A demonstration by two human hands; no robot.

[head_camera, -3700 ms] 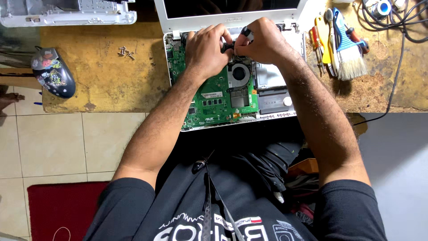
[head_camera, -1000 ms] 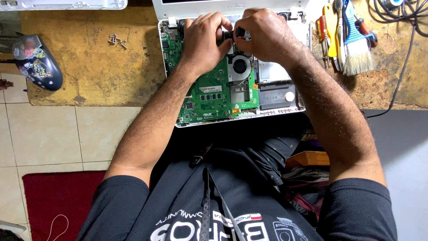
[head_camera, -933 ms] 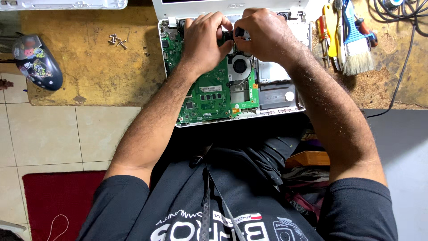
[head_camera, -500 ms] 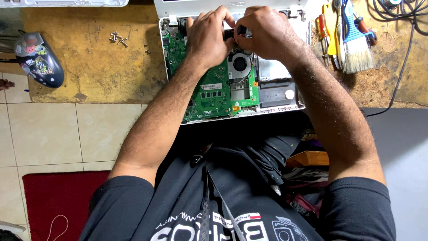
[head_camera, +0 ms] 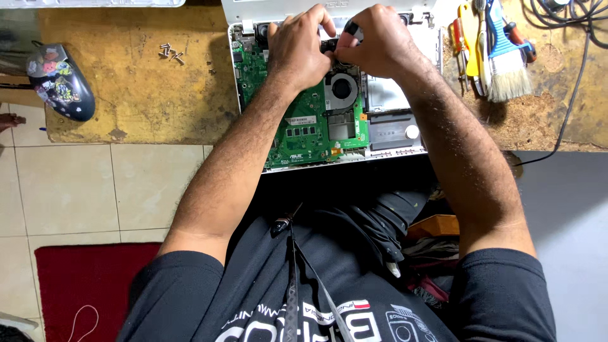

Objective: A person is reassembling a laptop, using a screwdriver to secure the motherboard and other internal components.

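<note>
An opened white laptop [head_camera: 398,130] lies on the wooden workbench, its green circuit board [head_camera: 303,123] and round fan [head_camera: 342,88] exposed. My left hand [head_camera: 297,47] rests on the board's far end, fingers curled down by the hinge. My right hand [head_camera: 373,41] is beside it, pinching a small black part [head_camera: 352,29] between thumb and fingers above the fan. What lies under the fingertips is hidden.
Several loose screws [head_camera: 171,52] lie on the bench [head_camera: 145,95] to the left, with a sticker-covered computer mouse [head_camera: 60,81] at its left edge. Screwdrivers [head_camera: 463,39] and a brush [head_camera: 506,57] sit to the right, a black cable [head_camera: 570,95] beyond. Tiled floor and a red mat [head_camera: 88,288] below.
Both hands stay at the laptop's far end, with only slight finger shifts over the fan area. The view has drifted a little.
</note>
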